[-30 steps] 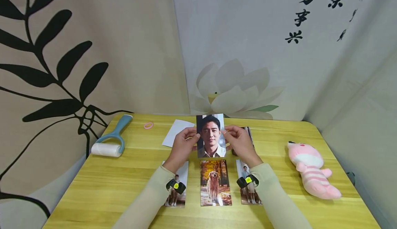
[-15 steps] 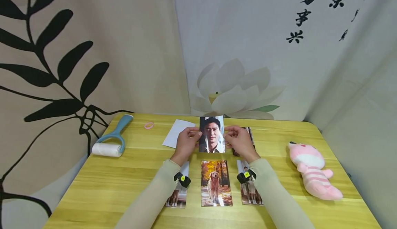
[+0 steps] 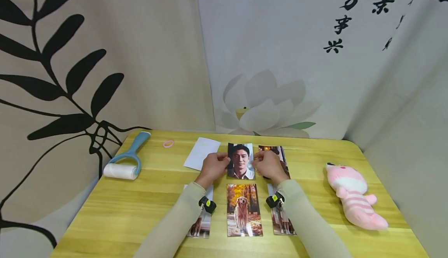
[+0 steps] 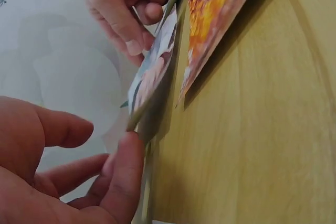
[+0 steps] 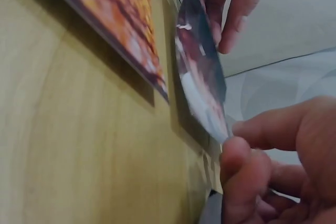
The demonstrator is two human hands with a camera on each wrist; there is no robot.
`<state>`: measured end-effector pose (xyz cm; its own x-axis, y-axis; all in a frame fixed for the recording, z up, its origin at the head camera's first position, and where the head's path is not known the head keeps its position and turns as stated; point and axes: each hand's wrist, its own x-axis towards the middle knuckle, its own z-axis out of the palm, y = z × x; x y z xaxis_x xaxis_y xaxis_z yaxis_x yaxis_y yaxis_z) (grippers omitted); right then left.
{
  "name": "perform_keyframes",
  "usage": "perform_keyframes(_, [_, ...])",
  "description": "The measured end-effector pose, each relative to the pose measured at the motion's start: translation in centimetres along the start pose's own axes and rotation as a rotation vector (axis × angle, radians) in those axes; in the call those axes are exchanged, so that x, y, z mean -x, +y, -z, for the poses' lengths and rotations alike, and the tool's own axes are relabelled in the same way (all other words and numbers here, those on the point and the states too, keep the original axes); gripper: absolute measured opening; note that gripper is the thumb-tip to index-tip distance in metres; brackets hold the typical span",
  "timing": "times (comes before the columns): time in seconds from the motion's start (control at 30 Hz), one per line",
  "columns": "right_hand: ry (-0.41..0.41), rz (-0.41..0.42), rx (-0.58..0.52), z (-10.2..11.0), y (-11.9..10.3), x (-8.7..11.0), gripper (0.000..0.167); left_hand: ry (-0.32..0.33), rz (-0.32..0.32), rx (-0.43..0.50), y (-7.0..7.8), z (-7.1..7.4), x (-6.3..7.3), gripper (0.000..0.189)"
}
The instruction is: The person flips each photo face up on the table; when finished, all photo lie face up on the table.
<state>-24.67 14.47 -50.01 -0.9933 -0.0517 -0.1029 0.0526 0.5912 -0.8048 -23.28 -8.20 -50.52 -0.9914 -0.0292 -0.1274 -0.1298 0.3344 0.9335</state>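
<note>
A portrait photo point(image 3: 240, 161) of a person in a light collared shirt is held just above the wooden table, slightly bowed. My left hand point(image 3: 214, 168) grips its left edge; in the left wrist view the thumb point(image 4: 127, 174) touches the corner while the index finger stands apart. At the opposite edge my right hand point(image 3: 271, 165) pinches the photo between thumb and finger, seen in the right wrist view at the corner. Below it lies a golden retriever photo point(image 3: 242, 210). Another photo point(image 3: 280, 152) is partly hidden behind my right hand.
Two more photos lie partly under my forearms, a left photo point(image 3: 201, 227) and a right photo point(image 3: 283, 223). A white card point(image 3: 202, 153), pink ring point(image 3: 168, 144) and blue-handled lint roller point(image 3: 131, 157) lie left. A pink plush toy point(image 3: 353, 196) lies right.
Both hands have brought the portrait photo down towards the table, above the dog photo. The view has tilted up slightly. The other things stay where they were.
</note>
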Motion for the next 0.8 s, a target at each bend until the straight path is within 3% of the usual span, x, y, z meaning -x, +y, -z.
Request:
perform_keyframes(0.2, [-0.052, -0.038, -0.006, -0.2, -0.3, 0.3, 0.037, -0.026, 0.03, -0.025, 0.0, 0.2, 0.3, 0.039])
perform_keyframes(0.4, [-0.079, -0.075, -0.061, -0.4, -0.4, 0.3, 0.04, -0.024, 0.056, 0.044, -0.8, 0.4, 0.2, 0.041])
perform_keyframes(0.67, [-0.079, -0.032, -0.064, -0.1, -1.1, 0.6, 0.037, -0.074, 0.019, 0.175, -0.8, 1.8, 0.6, 0.035])
perform_keyframes(0.8, [-0.078, 0.022, -0.072, -0.4, -1.8, 0.7, 0.036, -0.059, -0.003, 0.193, -1.1, 2.8, 0.7, 0.034])
